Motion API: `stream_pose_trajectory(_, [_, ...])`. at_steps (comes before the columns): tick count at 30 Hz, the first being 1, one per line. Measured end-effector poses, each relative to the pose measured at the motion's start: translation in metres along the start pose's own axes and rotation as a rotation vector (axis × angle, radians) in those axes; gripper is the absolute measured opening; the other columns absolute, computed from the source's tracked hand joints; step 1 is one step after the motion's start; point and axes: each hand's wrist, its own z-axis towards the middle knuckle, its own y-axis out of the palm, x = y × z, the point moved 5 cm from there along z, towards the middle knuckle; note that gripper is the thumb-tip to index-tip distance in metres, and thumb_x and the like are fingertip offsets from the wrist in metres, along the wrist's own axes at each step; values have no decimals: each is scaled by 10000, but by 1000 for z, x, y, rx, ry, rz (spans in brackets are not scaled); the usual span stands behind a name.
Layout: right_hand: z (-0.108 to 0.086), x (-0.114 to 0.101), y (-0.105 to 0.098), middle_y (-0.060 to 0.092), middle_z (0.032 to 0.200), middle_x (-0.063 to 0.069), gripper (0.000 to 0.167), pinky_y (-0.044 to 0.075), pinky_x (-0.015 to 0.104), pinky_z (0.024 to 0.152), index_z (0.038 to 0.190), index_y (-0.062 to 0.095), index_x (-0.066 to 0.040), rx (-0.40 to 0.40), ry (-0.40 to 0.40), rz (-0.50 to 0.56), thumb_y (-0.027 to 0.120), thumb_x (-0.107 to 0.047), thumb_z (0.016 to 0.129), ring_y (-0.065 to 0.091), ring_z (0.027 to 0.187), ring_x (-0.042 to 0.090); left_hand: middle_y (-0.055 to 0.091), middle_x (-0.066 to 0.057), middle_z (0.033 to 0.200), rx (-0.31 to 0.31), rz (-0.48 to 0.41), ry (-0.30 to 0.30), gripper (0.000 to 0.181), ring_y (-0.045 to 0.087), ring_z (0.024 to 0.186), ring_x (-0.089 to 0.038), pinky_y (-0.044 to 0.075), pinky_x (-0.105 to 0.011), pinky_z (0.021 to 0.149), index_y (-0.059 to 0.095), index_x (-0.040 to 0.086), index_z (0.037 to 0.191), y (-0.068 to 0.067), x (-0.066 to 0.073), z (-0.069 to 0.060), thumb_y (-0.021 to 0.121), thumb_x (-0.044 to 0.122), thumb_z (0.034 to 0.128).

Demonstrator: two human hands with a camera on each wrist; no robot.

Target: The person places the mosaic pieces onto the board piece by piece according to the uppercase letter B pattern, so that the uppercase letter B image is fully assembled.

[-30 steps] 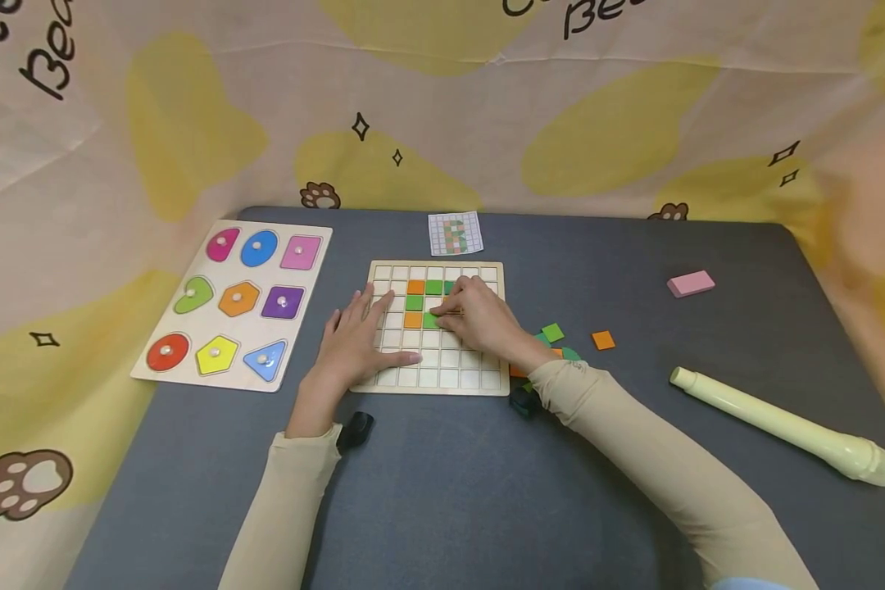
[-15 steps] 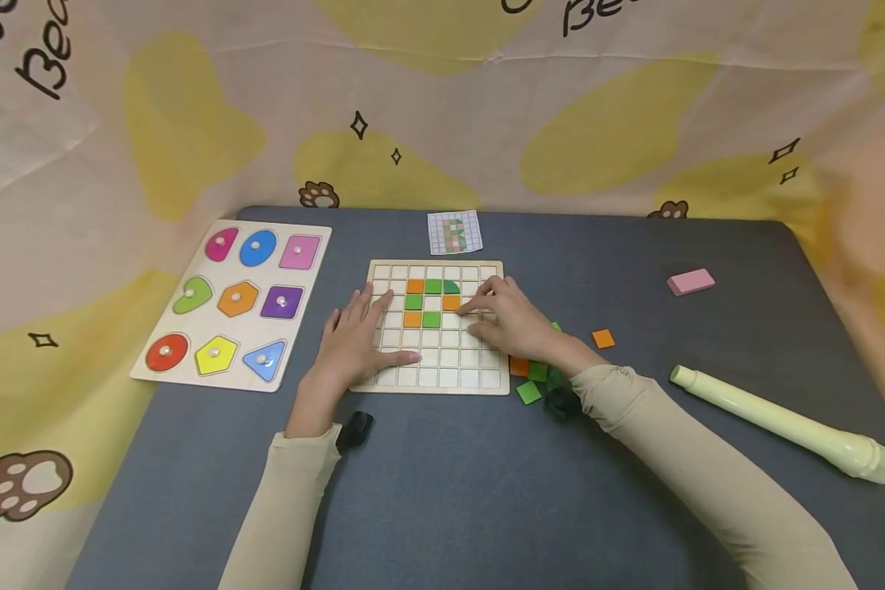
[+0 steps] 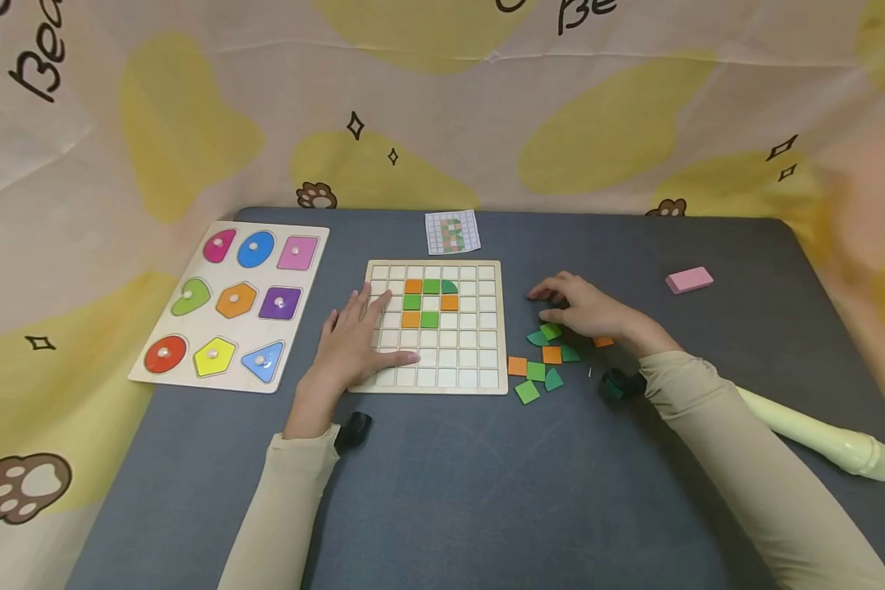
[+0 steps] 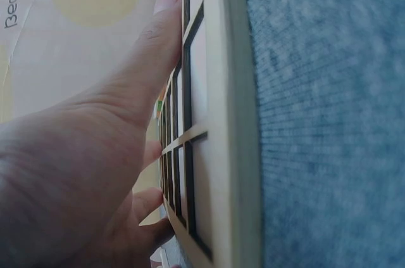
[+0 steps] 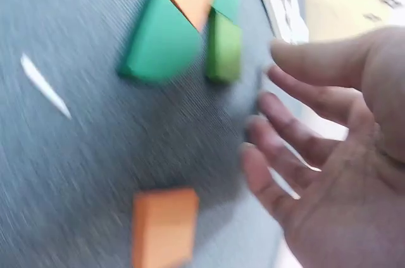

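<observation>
My left hand [image 3: 347, 344] rests with spread fingers on the left side of a wooden grid board [image 3: 450, 360], thumb and fingertips touching it in the left wrist view. Orange and green square tiles [image 3: 410, 302] and one dark green rounded tile [image 3: 449, 287] sit in its upper cells, around one white cell. Right of the board my right hand [image 3: 590, 311] hovers with loosely bent fingers, holding nothing in the right wrist view. Just below it lies a loose group of orange, green and dark green tiles [image 3: 535, 371]. A separate orange tile [image 5: 166, 227] is partly hidden by the hand in the head view.
Behind the board lies a printed pattern card [image 3: 452, 232]. A knobbed shape puzzle [image 3: 258, 277] stands to the left. At the right are a pink block [image 3: 689, 280] and a pale yellow tube-like stick [image 3: 819, 434], partly behind my sleeve. A patterned cloth [image 3: 413, 98] hangs behind the table.
My right hand has moved right, off the board to above the loose tiles, uncovering the orange tile in the right column of the pattern. My left hand has stayed in place.
</observation>
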Motion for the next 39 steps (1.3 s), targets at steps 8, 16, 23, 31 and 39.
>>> stream_pose_trajectory(8, [-15,9,-11,553,1295,210,414,474,580,1043,1353,651,-20,-55,16,-62,769,-83,962,548,1192,388,-40,-104,1808,3,-1,5,1205,13,1671,-385,34,-674,1308,170,229,1720,0,0,0,826,670,810])
stream_pose_trajectory(16, [-14,8,0,581,1212,169,388,475,466,936,1250,688,-59,-53,-3,-59,851,-129,905,558,1082,321,-40,-108,1808,-4,6,7,1203,19,1670,-388,45,-681,1304,166,230,1720,0,1,0,824,669,813])
stream_pose_trajectory(23, [-7,-1,10,597,1115,144,322,468,402,863,1157,703,-66,-33,-77,-68,867,-133,888,564,989,286,-37,-103,1808,-5,8,-10,1215,21,1671,-384,37,-678,1307,174,222,1719,0,0,1,841,653,800])
stream_pose_trajectory(31, [0,-9,19,621,1042,123,134,487,393,849,1019,740,-85,-8,-110,-89,824,-75,914,568,969,284,-46,-92,1809,-7,8,-14,1218,14,1672,-377,37,-678,1308,166,227,1720,0,-1,2,835,663,801])
stream_pose_trajectory(39, [8,-18,25,679,931,86,147,534,387,799,993,677,-68,73,-93,-81,792,-11,923,617,872,235,-33,-93,1810,-2,-6,-4,1217,35,1669,-392,37,-677,1307,167,229,1721,0,0,0,835,664,801])
